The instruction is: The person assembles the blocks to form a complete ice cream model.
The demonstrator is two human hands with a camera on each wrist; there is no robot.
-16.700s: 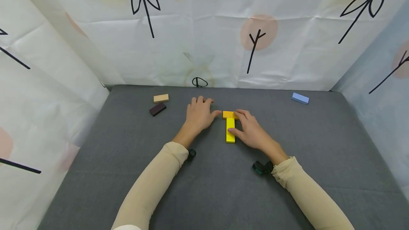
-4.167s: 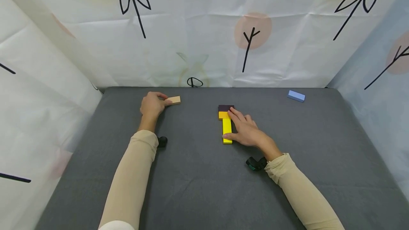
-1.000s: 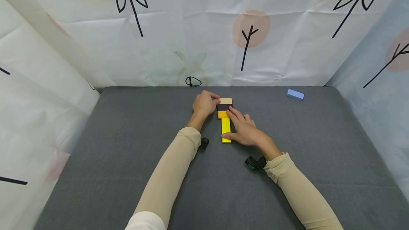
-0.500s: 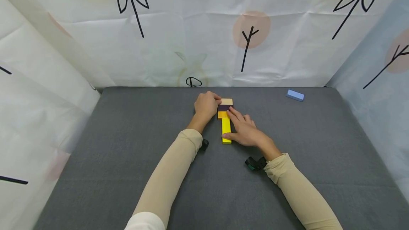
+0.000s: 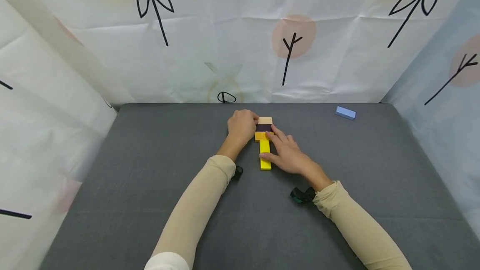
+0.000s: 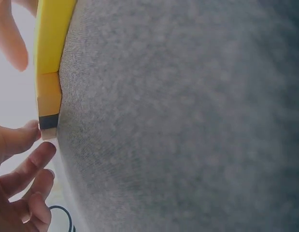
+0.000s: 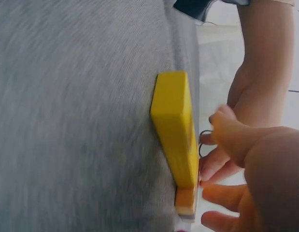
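Note:
Several wooden blocks lie touching on the grey table. A bright yellow block (image 5: 264, 147) points toward me. Across its far end lie an orange-yellow block (image 5: 261, 136), a dark block (image 5: 264, 128) and a tan block (image 5: 265, 120), one behind another. My left hand (image 5: 241, 128) pinches the tan block at its left end; in the left wrist view, thumb and index finger sit around the tan block (image 6: 49, 134). My right hand (image 5: 290, 153) lies over the blocks' right side, fingers extended, with fingertips at the dark and orange-yellow blocks. Its thumb is over the yellow block, apart from it in the right wrist view.
A blue block (image 5: 345, 113) lies apart near the table's far right corner. White patterned cloth walls (image 5: 240, 53) stand behind the grey table (image 5: 150, 178) and at both sides. Each wrist carries a small black camera (image 5: 303, 195).
The dark block, then the tan block, came from the far left to the row behind the orange-yellow block. Just now my right index fingertip shifted to the dark block's right end.

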